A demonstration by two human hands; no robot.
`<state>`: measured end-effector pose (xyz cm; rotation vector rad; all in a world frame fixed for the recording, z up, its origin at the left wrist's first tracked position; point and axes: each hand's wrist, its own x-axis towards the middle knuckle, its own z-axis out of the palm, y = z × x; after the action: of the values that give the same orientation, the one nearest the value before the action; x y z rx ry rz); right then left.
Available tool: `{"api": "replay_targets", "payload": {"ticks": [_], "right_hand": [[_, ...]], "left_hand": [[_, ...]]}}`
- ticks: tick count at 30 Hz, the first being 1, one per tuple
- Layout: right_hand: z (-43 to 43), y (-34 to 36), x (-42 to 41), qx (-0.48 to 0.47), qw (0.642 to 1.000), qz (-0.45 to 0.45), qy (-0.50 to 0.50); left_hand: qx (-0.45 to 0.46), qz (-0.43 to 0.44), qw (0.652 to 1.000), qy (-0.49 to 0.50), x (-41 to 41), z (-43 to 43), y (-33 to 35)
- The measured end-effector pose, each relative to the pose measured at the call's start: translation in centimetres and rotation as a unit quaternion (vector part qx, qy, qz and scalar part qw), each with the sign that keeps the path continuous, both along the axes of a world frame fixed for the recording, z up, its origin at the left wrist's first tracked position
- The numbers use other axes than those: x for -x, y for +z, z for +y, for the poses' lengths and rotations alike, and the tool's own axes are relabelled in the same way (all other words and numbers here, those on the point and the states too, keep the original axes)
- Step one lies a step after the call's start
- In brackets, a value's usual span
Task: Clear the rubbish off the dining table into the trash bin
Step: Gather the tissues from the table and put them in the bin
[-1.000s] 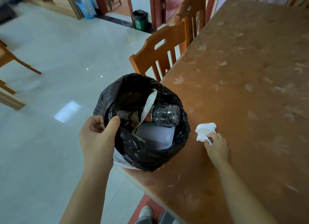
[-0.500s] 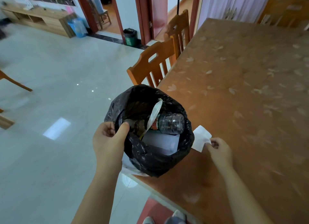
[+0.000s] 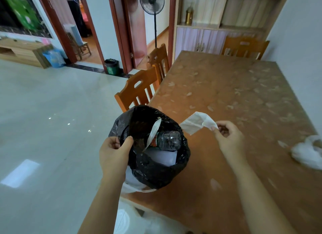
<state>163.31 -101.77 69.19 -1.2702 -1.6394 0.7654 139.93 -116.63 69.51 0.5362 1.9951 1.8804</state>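
A trash bin lined with a black bag (image 3: 156, 172) is held at the left edge of the brown dining table (image 3: 244, 97). My left hand (image 3: 114, 153) grips its near rim. Inside lie a clear plastic bottle (image 3: 169, 140), a white strip and white paper. My right hand (image 3: 228, 139) pinches a white tissue (image 3: 196, 122), lifted off the table just right of the bin's rim. A crumpled white plastic bag (image 3: 308, 153) lies on the table at the far right.
Two wooden chairs (image 3: 139, 90) stand along the table's left side and another (image 3: 244, 47) at the far end. A standing fan (image 3: 153, 8), a small green bin (image 3: 111, 66) by a doorway, a cabinet and a pale tiled floor (image 3: 43, 120) lie beyond.
My right hand has lifted the tissue off the table and carried it up beside the bin's rim. The view has tilted up, bringing the white plastic bag into sight.
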Motion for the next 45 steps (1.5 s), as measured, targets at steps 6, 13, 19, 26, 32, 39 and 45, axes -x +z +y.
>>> {"api": "replay_targets", "payload": {"ticks": [6, 13, 19, 26, 32, 39, 45], "right_hand": [[-1.3, 5.0, 0.4, -0.057, 0.998, 0.02, 0.003], [-3.7, 8.5, 1.2, -0.076, 0.995, 0.058, 0.037], [-6.0, 7.5, 2.8, -0.027, 0.992, -0.056, 0.114], [-10.2, 4.1, 0.4, -0.015, 0.988, -0.129, 0.082], [-13.1, 1.5, -6.1, 0.028, 0.977, -0.21, -0.029], [-13.1, -1.0, -13.2, 0.056, 0.959, -0.254, -0.114], [-9.3, -2.5, -19.9, 0.058, 0.962, -0.235, -0.129]], "left_hand": [[-0.003, 0.015, 0.999, -0.028, -0.5, 1.1, 0.4], [-0.012, 0.021, 0.998, -0.062, -1.4, 1.2, 1.3], [-0.033, 0.019, 0.996, -0.083, -2.2, -0.3, 2.3], [-0.053, -0.009, 0.991, -0.125, -2.8, -2.6, 1.5], [-0.042, -0.057, 0.984, -0.164, -5.4, -3.0, 0.9], [-0.046, -0.092, 0.974, -0.202, -9.6, -1.5, 1.3], [-0.062, -0.053, 0.975, -0.209, -15.8, 1.5, 1.5]]}}
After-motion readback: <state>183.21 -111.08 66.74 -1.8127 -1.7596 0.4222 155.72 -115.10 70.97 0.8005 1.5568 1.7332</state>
